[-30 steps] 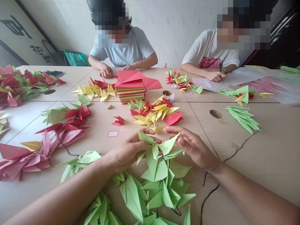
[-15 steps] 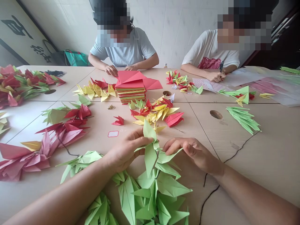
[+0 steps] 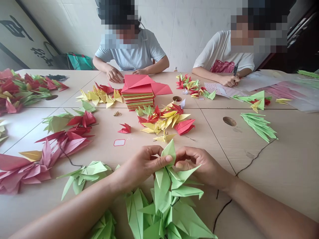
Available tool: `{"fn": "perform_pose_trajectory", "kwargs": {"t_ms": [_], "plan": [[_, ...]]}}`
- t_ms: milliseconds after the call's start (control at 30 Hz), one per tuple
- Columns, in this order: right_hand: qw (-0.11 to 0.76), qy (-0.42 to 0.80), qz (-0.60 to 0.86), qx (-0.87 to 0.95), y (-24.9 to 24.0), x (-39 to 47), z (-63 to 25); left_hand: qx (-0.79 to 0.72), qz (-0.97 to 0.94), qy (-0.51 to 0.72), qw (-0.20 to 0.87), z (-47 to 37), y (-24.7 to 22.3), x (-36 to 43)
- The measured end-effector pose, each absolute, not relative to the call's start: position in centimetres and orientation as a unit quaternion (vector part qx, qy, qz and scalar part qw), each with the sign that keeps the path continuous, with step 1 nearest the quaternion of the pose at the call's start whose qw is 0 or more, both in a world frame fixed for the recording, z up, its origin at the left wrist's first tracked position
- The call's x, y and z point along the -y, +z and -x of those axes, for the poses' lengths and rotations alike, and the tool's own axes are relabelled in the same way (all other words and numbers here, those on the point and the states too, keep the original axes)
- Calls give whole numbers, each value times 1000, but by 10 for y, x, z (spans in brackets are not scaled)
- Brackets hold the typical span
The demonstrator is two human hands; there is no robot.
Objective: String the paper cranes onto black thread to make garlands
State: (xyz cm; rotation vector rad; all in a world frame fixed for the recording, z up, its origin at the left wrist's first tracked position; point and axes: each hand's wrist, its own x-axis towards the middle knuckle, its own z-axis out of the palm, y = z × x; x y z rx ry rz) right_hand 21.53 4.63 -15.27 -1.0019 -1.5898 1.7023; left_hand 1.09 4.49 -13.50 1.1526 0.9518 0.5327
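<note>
In front of me a bunch of green paper cranes (image 3: 163, 207) is strung together on dark cord. My left hand (image 3: 147, 162) pinches the topmost green paper crane (image 3: 168, 151), its thumb lying across the folded paper. Close on its other side, my right hand (image 3: 199, 164) has its fingers curled in with the thumb against the same crane; its fingertips are partly hidden by the paper. The black cord (image 3: 223, 209) runs past my right wrist over the table. More green cranes (image 3: 86, 174) lie beside my left forearm.
A stack of red, yellow and green paper (image 3: 138, 99) stands mid-table, with loose folded cranes (image 3: 164, 121) before it. Pink and red cranes (image 3: 50, 159) lie left. Green folded strips (image 3: 258, 126) lie right. Two people sit opposite; one hand (image 3: 230, 80) holds a pen.
My left hand has moved down and right, tilting the topmost crane. My right hand's fingers have curled in against it. The bunch below has shifted slightly right.
</note>
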Motion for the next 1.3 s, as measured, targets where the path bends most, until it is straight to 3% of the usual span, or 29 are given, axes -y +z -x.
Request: {"fn": "perform_pose_trajectory", "kwargs": {"t_ms": [233, 500, 733, 1067, 1300], "plan": [[308, 596, 376, 639, -148, -42, -214, -407, -488, 264, 725, -13, -132, -44], [377, 645, 407, 525, -150, -49, -216, -333, -352, 355, 800, -11, -132, -48], [341, 666, 402, 529, -148, -48, -215, -296, -449, 321, 779, -10, -134, -48], [302, 667, 381, 565, -147, -40, -213, -372, -525, 285, 711, -16, -133, -42], [283, 721, 348, 529, -145, -44, -215, -410, -525, 330, 669, -14, -127, -45]]}}
